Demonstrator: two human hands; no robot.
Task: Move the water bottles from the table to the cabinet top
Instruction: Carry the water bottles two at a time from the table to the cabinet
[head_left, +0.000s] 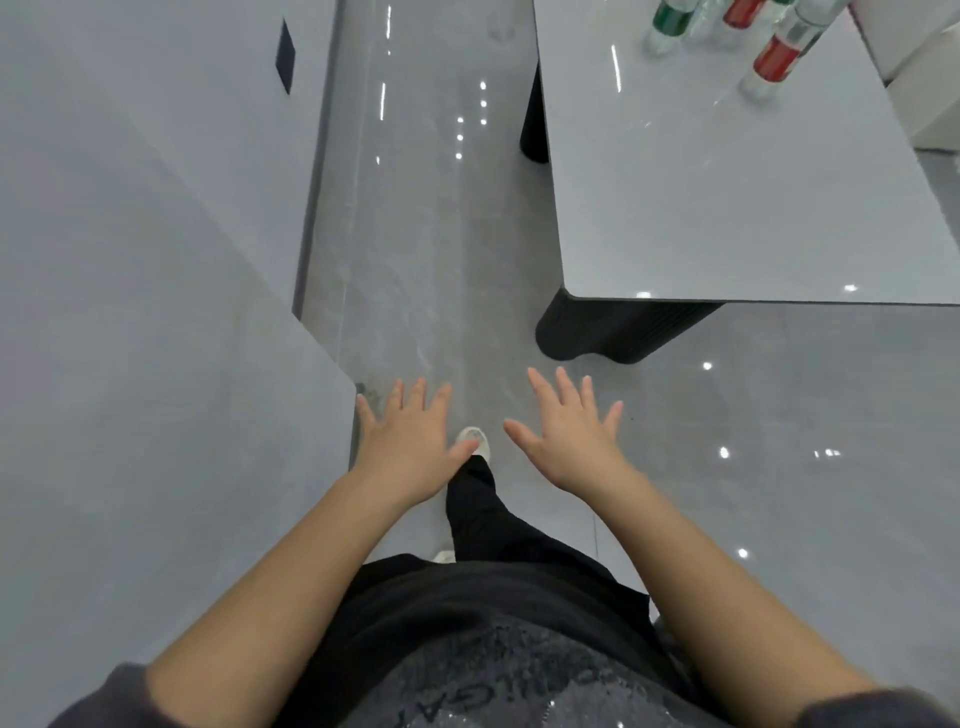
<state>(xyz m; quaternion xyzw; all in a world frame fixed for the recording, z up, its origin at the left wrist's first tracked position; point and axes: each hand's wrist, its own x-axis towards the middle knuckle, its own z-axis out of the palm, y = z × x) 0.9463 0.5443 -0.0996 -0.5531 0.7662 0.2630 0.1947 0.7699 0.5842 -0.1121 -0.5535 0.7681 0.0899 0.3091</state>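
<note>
Both hands are empty. The left hand (410, 441) and right hand (571, 436) are spread with fingers straight over the floor (415, 260), between the cabinet top (130, 364) and the table (727, 208). The water bottles (779, 57) stand upright at the table's far corner, well apart from the hands, so the carry is judged not yet begun.

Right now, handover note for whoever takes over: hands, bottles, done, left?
Left hand open, empty. Right hand open, empty. Both are over the floor.
Green-labelled clear plastic bottle, red-labelled clear plastic bottle and second red-labelled bottle stand at the far corner of the glossy pale table.
Matte grey cabinet top: no bottle on the visible part.
Left: carry them over.
</note>
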